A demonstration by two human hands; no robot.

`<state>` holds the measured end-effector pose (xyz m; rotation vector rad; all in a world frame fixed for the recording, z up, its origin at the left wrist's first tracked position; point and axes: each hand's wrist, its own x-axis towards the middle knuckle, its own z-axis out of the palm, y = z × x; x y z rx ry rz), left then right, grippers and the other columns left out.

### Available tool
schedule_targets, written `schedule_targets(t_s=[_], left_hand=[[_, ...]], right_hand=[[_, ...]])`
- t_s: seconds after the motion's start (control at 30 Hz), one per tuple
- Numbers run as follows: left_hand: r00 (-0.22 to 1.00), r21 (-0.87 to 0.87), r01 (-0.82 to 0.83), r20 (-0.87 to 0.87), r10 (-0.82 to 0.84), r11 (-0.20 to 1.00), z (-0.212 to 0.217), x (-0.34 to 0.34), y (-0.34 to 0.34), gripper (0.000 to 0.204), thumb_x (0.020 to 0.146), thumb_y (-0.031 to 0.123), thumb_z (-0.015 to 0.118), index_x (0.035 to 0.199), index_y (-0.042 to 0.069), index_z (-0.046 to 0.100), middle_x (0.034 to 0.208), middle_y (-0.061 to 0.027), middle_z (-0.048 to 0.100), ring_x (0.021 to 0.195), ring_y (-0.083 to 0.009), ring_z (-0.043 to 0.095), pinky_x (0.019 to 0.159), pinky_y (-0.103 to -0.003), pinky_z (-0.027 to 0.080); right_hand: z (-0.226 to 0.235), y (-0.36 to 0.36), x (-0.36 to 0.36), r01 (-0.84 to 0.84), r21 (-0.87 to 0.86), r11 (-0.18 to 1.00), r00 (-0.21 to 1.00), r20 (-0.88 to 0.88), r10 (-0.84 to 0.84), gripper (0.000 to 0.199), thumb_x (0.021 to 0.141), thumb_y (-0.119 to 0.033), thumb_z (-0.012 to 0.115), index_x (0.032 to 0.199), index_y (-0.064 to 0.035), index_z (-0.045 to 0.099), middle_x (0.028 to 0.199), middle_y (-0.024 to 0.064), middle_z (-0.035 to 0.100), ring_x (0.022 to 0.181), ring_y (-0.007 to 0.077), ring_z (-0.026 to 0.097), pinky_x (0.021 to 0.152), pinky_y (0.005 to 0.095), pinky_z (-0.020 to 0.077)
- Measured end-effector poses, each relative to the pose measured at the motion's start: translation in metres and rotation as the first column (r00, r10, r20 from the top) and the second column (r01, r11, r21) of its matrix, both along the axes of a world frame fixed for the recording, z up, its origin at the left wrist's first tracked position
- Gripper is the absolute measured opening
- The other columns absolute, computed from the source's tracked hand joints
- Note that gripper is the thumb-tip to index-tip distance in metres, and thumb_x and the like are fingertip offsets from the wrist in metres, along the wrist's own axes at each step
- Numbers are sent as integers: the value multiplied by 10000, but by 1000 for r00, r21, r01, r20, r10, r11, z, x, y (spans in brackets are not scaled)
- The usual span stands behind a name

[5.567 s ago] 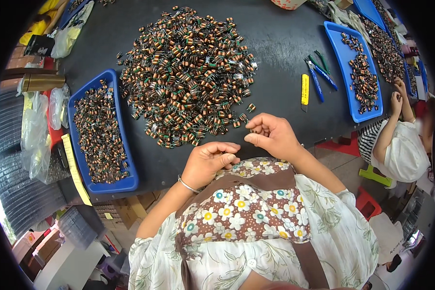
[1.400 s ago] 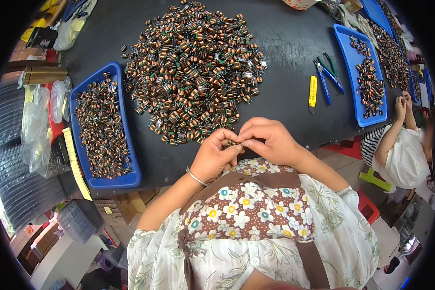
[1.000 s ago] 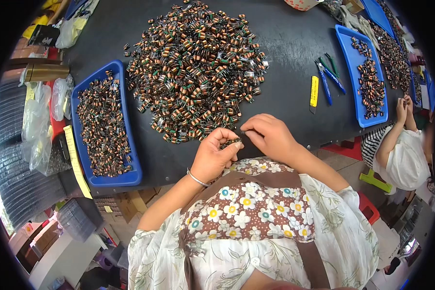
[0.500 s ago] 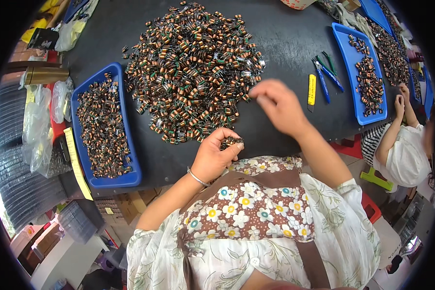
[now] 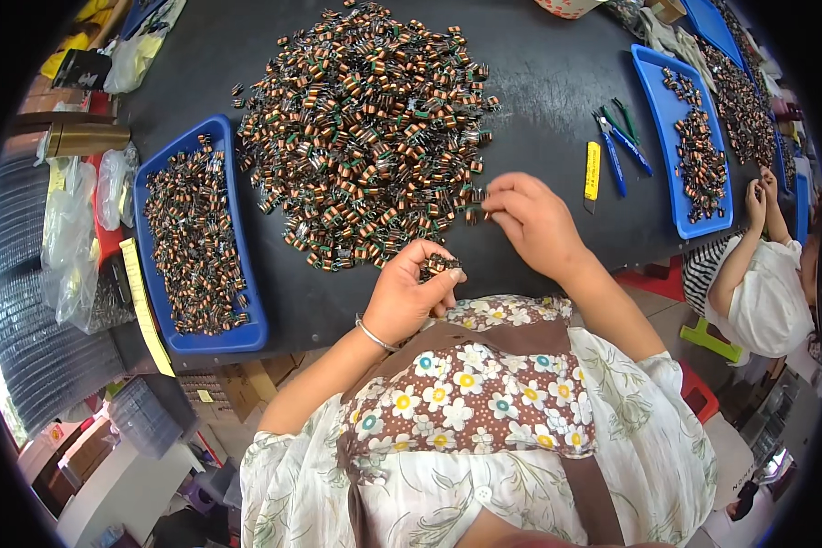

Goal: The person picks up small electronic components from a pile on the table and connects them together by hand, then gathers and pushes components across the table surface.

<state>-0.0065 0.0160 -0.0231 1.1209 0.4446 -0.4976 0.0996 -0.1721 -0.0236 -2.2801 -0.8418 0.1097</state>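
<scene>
Nearest the body, the left hand (image 5: pixel 409 297) is curled, thumb and fingers pinching a small cluster of wound coil parts (image 5: pixel 440 265) just above the near edge of the black table (image 5: pixel 539 82). A little farther out, the right hand (image 5: pixel 532 222) reaches forward with its fingertips closed on a single coil (image 5: pixel 473 216) at the near right fringe of the big heap of copper-wound coils (image 5: pixel 365 128). Left of the heap lies a blue tray (image 5: pixel 251 301) filled with more coils. Beyond the right hand rest a yellow tool (image 5: pixel 593 171) and blue-handled cutters (image 5: pixel 623 142), then another blue tray (image 5: pixel 659 100). At the far right, another person's hands (image 5: pixel 764 190) are raised together.
</scene>
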Motion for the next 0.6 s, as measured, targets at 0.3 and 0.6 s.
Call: schedule_targets(t_s=[0.3, 0.6], left_hand=[[999, -406, 4, 40, 14, 914, -3, 0, 6, 305, 944, 274, 431, 772, 39, 522, 768, -107, 597, 675, -158, 589, 506, -247, 466], [995, -455, 56, -44, -85, 889, -11, 2, 9, 150, 911, 150, 491, 883, 18, 557, 684, -71, 565, 579, -138, 538, 463, -238, 400]], right_hand=[[2, -13, -6, 0, 63, 998, 999, -49, 3, 97, 744, 27, 616, 829, -20, 613, 848, 103, 627, 830, 264, 601, 727, 332, 481], [10, -26, -11, 46, 19, 999, 997, -64, -45, 208, 692, 11, 669, 881, -32, 595, 908, 91, 612, 800, 244, 589, 699, 315, 474]])
